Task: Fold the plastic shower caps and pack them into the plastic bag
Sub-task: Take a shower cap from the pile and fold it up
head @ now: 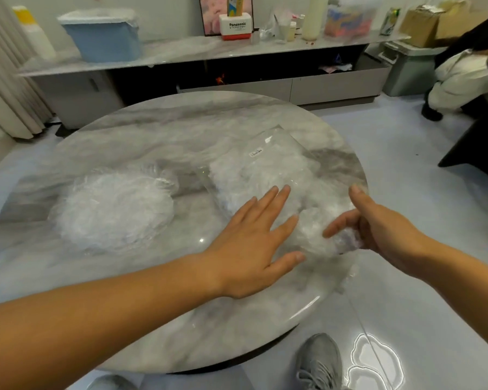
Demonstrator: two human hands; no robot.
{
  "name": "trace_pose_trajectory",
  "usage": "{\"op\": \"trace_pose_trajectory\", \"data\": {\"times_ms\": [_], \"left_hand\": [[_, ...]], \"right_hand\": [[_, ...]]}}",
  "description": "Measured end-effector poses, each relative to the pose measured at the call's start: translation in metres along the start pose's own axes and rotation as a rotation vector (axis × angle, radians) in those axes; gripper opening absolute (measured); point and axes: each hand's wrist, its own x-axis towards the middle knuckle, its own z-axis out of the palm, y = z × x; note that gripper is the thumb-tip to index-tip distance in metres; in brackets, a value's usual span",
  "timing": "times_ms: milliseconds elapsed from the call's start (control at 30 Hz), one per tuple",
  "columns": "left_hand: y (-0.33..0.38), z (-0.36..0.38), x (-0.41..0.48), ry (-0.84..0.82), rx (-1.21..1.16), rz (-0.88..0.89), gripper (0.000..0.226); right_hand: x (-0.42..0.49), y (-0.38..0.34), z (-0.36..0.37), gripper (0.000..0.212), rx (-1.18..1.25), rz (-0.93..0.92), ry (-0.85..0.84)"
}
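A clear plastic bag (276, 164) with a small white label lies on the right half of the round marble table (152, 130), holding several crumpled shower caps. A loose pile of clear shower caps (113, 209) sits on the left half. My left hand (254, 237) lies flat with straight, spread fingers on the bag's near end. My right hand (378, 226) is at the table's right edge, its fingers curled round a bunched shower cap (319, 235) at the bag's mouth, thumb raised.
A long low shelf (209, 49) runs along the far wall with a blue bin, a Panasonic box and bottles. A seated person (468, 66) is at the far right beside a grey bin. My grey shoes (319, 361) show below the table edge.
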Motion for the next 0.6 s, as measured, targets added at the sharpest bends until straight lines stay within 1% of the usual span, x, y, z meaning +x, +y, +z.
{"op": "trace_pose_trajectory", "data": {"times_ms": [100,167,267,333,400,467,600], "left_hand": [[-0.001,0.000,0.005,0.000,0.136,0.029,0.080],[0.000,0.000,0.007,-0.001,0.154,0.023,0.080],[-0.002,0.002,0.012,0.030,0.170,0.037,0.081],[-0.005,0.001,0.016,0.044,0.170,0.046,0.082],[-0.006,-0.001,0.019,0.043,0.153,0.054,0.081],[-0.006,-0.003,0.020,0.038,0.124,0.065,0.081],[-0.005,-0.005,0.018,0.040,0.053,0.108,0.081]], "right_hand": [[0.001,-0.001,0.007,0.091,0.009,0.035,-0.021],[0.004,-0.001,0.010,0.087,0.065,0.031,0.007],[0.010,0.002,0.013,0.084,0.355,0.042,0.123],[0.013,0.002,0.017,0.081,0.552,0.014,0.173],[0.014,0.002,0.021,0.076,0.698,-0.031,0.222],[0.015,0.004,0.024,0.076,0.789,-0.045,0.238],[0.021,0.003,0.027,0.081,0.907,-0.029,0.216]]}}
